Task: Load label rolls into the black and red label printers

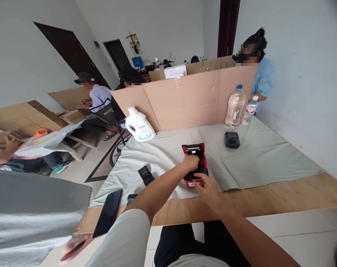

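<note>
A red and black device that looks like a label printer (pixel 204 161) stands on the cloth in front of me, its top opened and a roller bar showing at the far end. My left hand (pixel 192 162) reaches down inside it with curled fingers; whatever they grip is hidden. At the near edge of the printer is my right hand (pixel 209 188), thumb low on the front and fingers over the rim. Left of the printer lies a crumpled black strip (pixel 145 175). A small dark object (pixel 131 198) shows partly behind my left forearm.
A phone (pixel 107 213) lies at the table's left corner. Farther back stand a white jug (pixel 140 126), a small black device (pixel 232 140), a large bottle (pixel 235 107) and a smaller bottle (pixel 250 110). A cardboard screen (pixel 185 100) closes the far side. Several people sit beyond.
</note>
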A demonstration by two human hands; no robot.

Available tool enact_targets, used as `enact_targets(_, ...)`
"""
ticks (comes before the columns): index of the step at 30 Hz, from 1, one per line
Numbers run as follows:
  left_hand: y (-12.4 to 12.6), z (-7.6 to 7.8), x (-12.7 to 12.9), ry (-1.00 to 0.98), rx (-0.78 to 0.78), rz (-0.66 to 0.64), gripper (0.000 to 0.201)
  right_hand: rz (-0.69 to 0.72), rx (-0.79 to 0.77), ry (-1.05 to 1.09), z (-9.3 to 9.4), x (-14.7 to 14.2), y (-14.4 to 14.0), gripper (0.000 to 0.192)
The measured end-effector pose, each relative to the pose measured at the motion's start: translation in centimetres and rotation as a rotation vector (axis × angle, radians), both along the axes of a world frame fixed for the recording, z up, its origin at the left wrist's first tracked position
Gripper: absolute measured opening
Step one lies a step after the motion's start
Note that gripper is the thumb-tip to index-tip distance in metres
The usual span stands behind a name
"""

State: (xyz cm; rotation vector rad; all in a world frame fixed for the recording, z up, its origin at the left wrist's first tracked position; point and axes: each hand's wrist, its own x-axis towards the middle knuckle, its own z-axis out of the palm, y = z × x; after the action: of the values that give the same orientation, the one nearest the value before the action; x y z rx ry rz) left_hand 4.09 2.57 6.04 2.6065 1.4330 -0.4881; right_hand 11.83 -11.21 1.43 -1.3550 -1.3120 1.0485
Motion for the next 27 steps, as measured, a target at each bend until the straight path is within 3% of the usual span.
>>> enact_targets(6,0.0,0.2,0.4,0.017,0.016,0.018,0.024,0.018,-0.061,0.156,-0.2,-0.3,0.2,0.038)
enact_targets(11,-0.4,0.8,-1.2,-0.08,-0.044,-0.013,0.032,0.02,-0.102,0.209,0.8,-0.2,-0.2,0.04)
enact_targets(17,-1.5,4.2,-3.8,-0.333,-0.116,-0.094,0.026,-0.011,-0.11,0.208,2.1,-0.1,-0.7,0.035)
enact_targets(20,-0.6,5.7,-4.5,-0.547,0.053,-0.021,0.032,-0.016,-0.112,0.167,2.2,-0.2,-0.9,0.035)
enact_targets(23,0.3,5.2,-4.9,-0.597,0.286,0.048,0.04,-0.029,-0.109,0.108,1.8,-0.4,-1.0,0.035)
enact_targets(27,-1.0,2.9,-5.5,-0.586,0.321,0.03,0.04,-0.029,-0.105,0.096,1.4,-0.4,-1.1,0.036)
